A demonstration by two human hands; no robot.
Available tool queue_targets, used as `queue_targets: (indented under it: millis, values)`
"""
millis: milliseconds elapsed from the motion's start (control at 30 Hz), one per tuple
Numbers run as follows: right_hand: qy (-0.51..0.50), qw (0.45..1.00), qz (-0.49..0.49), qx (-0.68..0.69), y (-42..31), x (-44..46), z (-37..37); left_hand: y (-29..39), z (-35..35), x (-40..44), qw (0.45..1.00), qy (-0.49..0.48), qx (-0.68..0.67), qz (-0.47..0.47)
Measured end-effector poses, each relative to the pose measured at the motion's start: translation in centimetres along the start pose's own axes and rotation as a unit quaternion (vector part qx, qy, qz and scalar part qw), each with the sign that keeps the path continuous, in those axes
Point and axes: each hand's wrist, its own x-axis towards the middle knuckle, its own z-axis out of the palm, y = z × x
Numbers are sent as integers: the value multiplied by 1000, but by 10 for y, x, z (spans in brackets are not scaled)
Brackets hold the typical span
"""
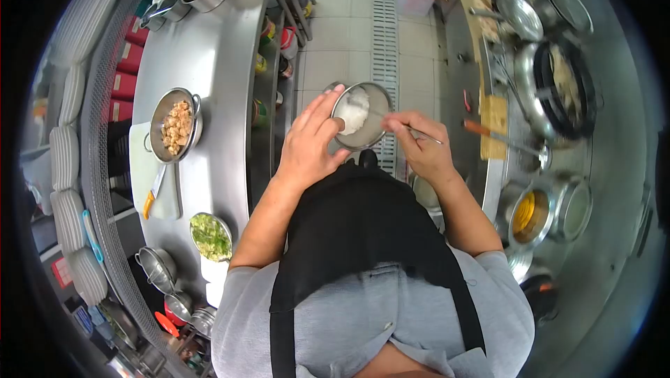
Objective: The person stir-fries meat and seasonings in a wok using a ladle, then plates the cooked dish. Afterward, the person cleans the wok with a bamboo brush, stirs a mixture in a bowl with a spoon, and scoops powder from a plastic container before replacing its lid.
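Observation:
A round metal container (361, 146) with white contents (354, 111) is held in front of the body at the centre. My left hand (310, 137) grips its left side, with fingers over the rim. On the right, my right hand (424, 144) pinches the thin handle of a metal utensil (436, 140), whose other end reaches into the container. What the utensil's tip looks like is hard to make out. The white contents lie mostly on the container's left side.
The left steel counter (220, 64) bears a colander (195, 130) of brown pieces, a yellow-handled knife (155, 188) on a white board (139, 147), and a bowl of greens (211, 237). On the right are a wok (527, 92), pots and a ladle (506, 142).

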Motion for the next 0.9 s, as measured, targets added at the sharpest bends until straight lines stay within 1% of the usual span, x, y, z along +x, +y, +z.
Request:
queue_targets:
  millis: [67,100,167,200,267,367,400,500,533,567,633,667,767,833,867,900]
  values:
    - [-61,997,34,33,7,44,5,-30,-2,24,999,35,-1,-25]
    - [-70,997,20,21,11,72,8,-48,-2,39,998,52,-3,-31]
    - [-87,996,0,-3,16,121,17,-80,-3,67,997,54,-24,-59]
    - [-105,994,5,-4,24,143,21,-97,-3,82,995,56,-34,-69]
    - [-131,991,13,-8,41,191,32,-134,-1,118,995,75,-39,-60]
    - [-43,987,-93,-121,57,274,38,-193,-5,171,995,73,-58,-41]
    - [-60,986,-59,-145,61,299,41,-209,-8,193,995,72,-66,-32]
    - [-84,976,-15,-202,72,354,46,-253,-19,259,997,51,-58,9]
    - [-109,968,61,-217,74,370,44,-266,-21,281,996,44,-70,27]
    - [-86,980,122,-130,80,382,44,-277,-21,298,995,32,-84,30]
    - [-28,973,224,49,97,415,42,-304,-20,344,993,12,-106,44]
    - [-14,974,214,71,106,429,37,-315,-19,367,992,16,-115,42]
    - [43,984,163,55,131,479,20,-341,-8,423,989,10,-144,25]
    - [3,992,124,32,156,514,11,-363,6,463,987,-3,-161,14]
    - [-24,995,99,23,186,559,-1,-387,24,508,988,10,-151,36]
    - [-19,997,70,8,200,586,-4,-402,31,528,988,22,-142,55]
